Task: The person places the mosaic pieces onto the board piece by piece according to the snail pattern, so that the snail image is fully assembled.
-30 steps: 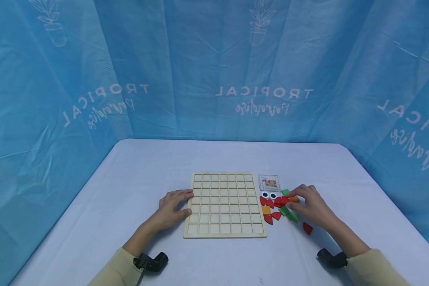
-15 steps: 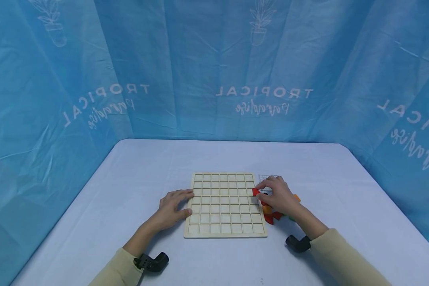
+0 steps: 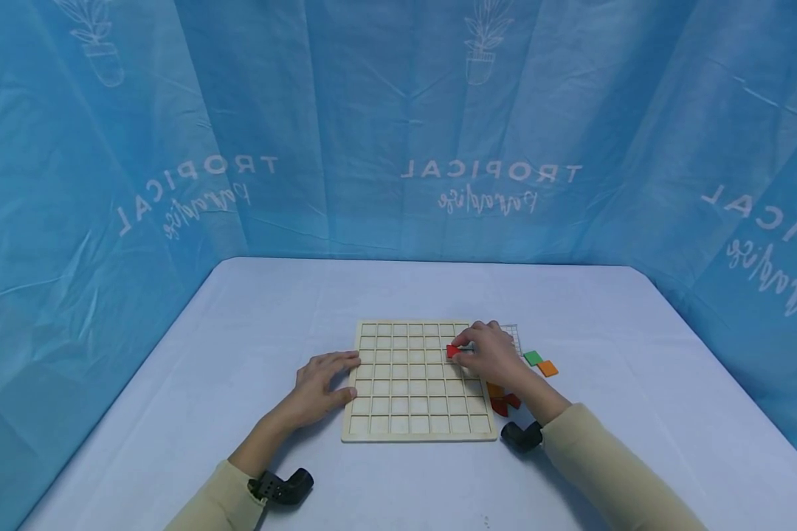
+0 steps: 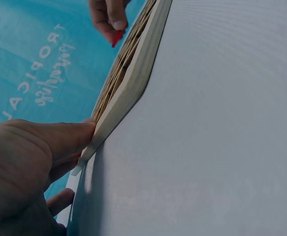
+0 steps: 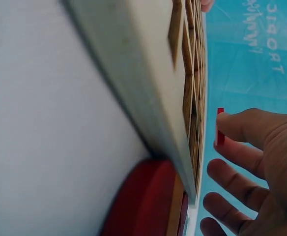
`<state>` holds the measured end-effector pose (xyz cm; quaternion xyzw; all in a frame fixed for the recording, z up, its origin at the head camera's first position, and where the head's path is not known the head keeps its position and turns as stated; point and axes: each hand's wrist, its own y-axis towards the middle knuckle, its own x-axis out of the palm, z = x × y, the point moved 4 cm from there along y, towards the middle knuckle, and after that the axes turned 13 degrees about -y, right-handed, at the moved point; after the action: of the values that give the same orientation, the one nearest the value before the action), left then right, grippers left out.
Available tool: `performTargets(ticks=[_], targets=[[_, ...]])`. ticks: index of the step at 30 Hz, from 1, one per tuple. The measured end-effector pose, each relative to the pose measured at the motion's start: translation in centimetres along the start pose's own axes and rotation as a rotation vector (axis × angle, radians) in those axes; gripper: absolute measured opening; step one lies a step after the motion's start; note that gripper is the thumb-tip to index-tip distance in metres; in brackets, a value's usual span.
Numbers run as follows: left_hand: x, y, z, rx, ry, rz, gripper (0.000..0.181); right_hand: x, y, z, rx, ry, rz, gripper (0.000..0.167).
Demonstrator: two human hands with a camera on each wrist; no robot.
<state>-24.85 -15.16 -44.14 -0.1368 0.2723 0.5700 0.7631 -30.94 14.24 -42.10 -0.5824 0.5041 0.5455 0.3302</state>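
1. Board [image 3: 418, 438]: flat on the worktop [image 3: 292, 310], well in from its far edge.
2. Left hand [image 3: 320, 383]: fingers extended against the board's left edge, apparently steadying it.
3. Right hand [image 3: 494, 354]: thumb and fingertip pinching the red piece [image 3: 452, 352], other fingers spread. Placing seems in hand; next calls for squaring it to a cell.
4. Red piece: raised over the board, near its right edge; thin, flat, outline partly hidden.
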Motion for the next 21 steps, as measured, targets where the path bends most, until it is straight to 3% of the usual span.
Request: performTargets(ticks=[21], targets=[[0.01, -0.05, 0.08, 0.019, -0.021, 0.009, 0.049, 0.49, 0.21, -0.21, -0.039, -0.06, -0.009, 0.02]])
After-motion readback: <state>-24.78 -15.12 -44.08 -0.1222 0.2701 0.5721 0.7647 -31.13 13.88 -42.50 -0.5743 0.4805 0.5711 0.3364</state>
